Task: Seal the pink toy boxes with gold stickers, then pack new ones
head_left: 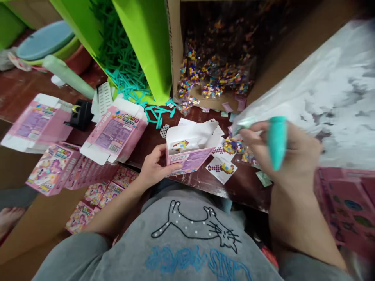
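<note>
My left hand (pixel 158 168) is closed on the side of a small pink cardboard box (pixel 190 160). The box's white flaps stand open at the top, and a printed white card (pixel 181 145) shows inside. To the right, my right hand (pixel 281 152) is raised and somewhat blurred. A tapered teal plastic tool (pixel 277 142) is held in its curled fingers. Something small and pale is at its fingertips, too smeared to name. Below that hand lie printed pattern cards (pixel 222 170) and a clear packet of colourful beads (pixel 233 145).
A lime-green bag (pixel 143 47) holds teal plastic pieces. Beside it, a cardboard carton (pixel 173 43) contains many bead packets. A large clear bag of white pieces (pixel 336 89) lies right. Open pink boxes (pixel 114 130), a black tape dispenser (pixel 80 115) and stacked closed boxes (pixel 52 168) are left.
</note>
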Demonstrator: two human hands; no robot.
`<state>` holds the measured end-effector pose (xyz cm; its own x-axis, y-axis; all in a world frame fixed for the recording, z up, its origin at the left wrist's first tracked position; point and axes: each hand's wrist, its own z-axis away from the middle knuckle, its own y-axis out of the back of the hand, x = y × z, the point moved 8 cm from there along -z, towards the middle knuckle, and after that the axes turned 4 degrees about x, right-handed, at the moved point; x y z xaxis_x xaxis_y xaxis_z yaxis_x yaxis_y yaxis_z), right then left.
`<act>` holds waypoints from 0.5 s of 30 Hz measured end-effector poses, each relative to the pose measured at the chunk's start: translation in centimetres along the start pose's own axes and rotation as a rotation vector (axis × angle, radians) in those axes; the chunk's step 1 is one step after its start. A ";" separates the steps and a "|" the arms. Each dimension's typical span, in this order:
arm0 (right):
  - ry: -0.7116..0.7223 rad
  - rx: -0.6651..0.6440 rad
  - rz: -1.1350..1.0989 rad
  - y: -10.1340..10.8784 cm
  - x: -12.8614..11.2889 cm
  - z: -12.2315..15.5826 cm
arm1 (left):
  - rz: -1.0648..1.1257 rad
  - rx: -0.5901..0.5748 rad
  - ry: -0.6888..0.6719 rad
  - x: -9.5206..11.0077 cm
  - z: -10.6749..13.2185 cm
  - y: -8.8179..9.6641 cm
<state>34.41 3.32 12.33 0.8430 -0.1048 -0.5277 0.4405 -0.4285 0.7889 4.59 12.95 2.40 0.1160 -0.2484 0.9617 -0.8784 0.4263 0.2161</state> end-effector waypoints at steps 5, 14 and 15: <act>0.214 -0.256 0.182 -2.8 -6.4 -0.9 | 0.049 -0.128 0.051 0.2 -1.0 -2.9; 0.495 -0.112 0.226 -3.1 -7.5 0.8 | 0.256 -0.152 0.082 0.6 -1.7 -4.7; 0.468 -0.042 0.152 -2.4 -6.7 1.2 | 0.272 -0.147 0.073 0.5 -1.7 -4.7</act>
<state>27.33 3.99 13.57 0.9428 0.2548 -0.2149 0.3055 -0.4024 0.8630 9.54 12.29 2.21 -0.0768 -0.0470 0.9959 -0.8057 0.5913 -0.0342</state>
